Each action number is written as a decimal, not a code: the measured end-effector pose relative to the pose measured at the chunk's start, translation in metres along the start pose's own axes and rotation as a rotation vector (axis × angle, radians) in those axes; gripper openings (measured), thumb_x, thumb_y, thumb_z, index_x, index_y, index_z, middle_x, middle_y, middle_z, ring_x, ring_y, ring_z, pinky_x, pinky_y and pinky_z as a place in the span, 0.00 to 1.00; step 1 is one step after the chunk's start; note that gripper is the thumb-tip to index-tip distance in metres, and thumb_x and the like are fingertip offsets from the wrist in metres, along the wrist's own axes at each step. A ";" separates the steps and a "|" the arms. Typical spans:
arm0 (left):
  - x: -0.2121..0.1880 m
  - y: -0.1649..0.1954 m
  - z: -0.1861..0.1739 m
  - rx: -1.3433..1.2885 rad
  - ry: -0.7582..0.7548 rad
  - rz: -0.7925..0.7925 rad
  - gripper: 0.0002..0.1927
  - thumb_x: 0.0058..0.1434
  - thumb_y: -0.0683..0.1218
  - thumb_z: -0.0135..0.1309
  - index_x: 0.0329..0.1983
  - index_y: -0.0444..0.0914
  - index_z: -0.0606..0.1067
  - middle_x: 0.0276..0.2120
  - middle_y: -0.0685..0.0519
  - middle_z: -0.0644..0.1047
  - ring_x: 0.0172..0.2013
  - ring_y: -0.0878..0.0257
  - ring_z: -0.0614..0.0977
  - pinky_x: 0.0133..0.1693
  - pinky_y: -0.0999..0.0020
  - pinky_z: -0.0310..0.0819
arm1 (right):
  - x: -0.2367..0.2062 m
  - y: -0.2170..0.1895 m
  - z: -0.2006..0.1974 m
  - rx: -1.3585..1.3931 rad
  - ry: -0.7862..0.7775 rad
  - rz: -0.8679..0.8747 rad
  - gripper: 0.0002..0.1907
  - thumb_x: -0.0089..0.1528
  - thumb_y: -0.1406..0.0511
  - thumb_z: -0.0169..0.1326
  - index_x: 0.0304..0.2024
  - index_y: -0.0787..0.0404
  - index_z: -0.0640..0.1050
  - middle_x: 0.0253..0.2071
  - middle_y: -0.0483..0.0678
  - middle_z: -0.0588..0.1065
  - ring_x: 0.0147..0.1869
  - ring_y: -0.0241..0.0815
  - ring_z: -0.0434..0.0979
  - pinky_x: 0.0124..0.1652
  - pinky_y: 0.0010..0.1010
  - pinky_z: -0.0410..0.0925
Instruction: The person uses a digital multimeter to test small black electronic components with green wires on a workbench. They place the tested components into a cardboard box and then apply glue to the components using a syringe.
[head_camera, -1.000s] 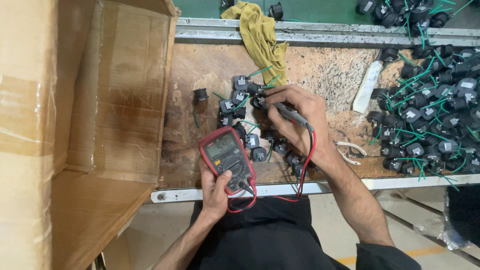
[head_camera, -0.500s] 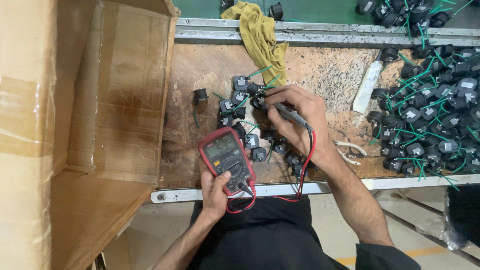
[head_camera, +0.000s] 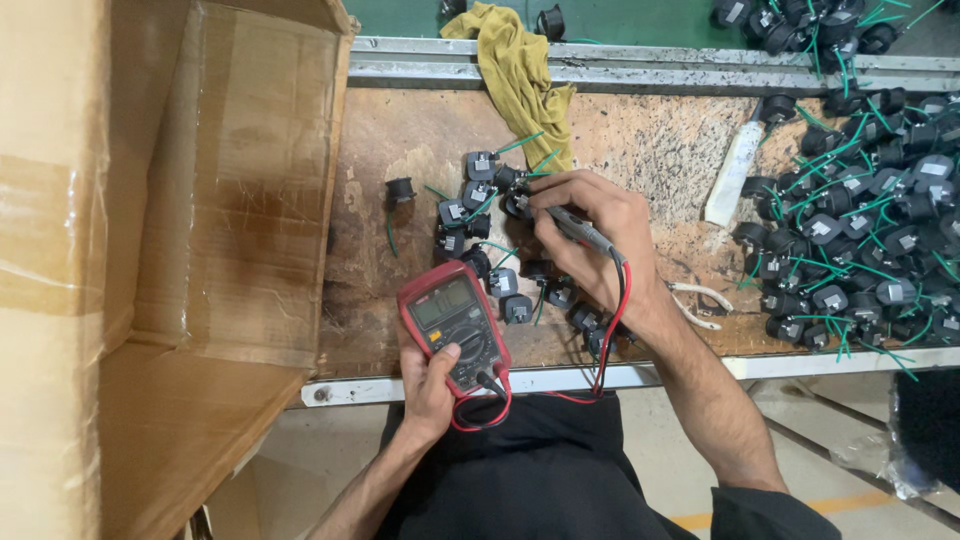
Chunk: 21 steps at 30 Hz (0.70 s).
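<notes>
Your left hand (head_camera: 432, 385) grips a red meter (head_camera: 455, 322), thumb on its dial; keep the screen facing you. Just right of it, your right hand (head_camera: 590, 235) pinches the probes (head_camera: 578, 228) onto a small black part (head_camera: 517, 205) with green wires; press the tips steadily. Your fingers hide the probe tips, and the screen is too small to make out

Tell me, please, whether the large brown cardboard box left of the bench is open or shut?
Open: the large brown cardboard box has its flaps folded outward, baring its inside walls. Its bottom is out of view.
</notes>
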<state>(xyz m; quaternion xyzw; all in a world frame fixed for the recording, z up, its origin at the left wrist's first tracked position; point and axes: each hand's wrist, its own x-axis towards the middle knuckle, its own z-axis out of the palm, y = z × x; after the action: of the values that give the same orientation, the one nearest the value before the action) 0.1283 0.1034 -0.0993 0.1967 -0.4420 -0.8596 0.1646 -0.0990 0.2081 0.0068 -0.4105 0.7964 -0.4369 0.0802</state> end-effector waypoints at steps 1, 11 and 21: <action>0.000 0.000 -0.001 -0.004 0.000 -0.002 0.31 0.63 0.35 0.40 0.70 0.34 0.52 0.55 0.34 0.75 0.52 0.46 0.83 0.54 0.52 0.81 | 0.000 0.000 0.000 0.001 -0.002 0.002 0.07 0.61 0.74 0.58 0.42 0.66 0.80 0.47 0.54 0.81 0.49 0.47 0.84 0.48 0.33 0.76; -0.001 0.000 -0.002 -0.033 -0.013 -0.019 0.29 0.62 0.34 0.39 0.68 0.33 0.54 0.54 0.34 0.76 0.52 0.46 0.83 0.53 0.52 0.82 | 0.000 -0.001 0.000 -0.006 -0.004 0.010 0.07 0.61 0.74 0.58 0.42 0.67 0.80 0.47 0.54 0.81 0.49 0.47 0.84 0.48 0.33 0.76; 0.001 -0.002 -0.003 0.006 -0.016 -0.038 0.25 0.65 0.37 0.41 0.66 0.31 0.57 0.54 0.36 0.77 0.52 0.51 0.84 0.53 0.56 0.82 | -0.001 0.003 0.000 -0.022 -0.006 -0.004 0.07 0.61 0.74 0.59 0.42 0.66 0.80 0.47 0.53 0.81 0.48 0.47 0.85 0.47 0.33 0.76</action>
<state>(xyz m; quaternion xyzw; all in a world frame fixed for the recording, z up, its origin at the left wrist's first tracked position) 0.1291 0.1021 -0.1032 0.1984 -0.4419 -0.8629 0.1441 -0.0998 0.2097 0.0044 -0.4143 0.8000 -0.4272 0.0770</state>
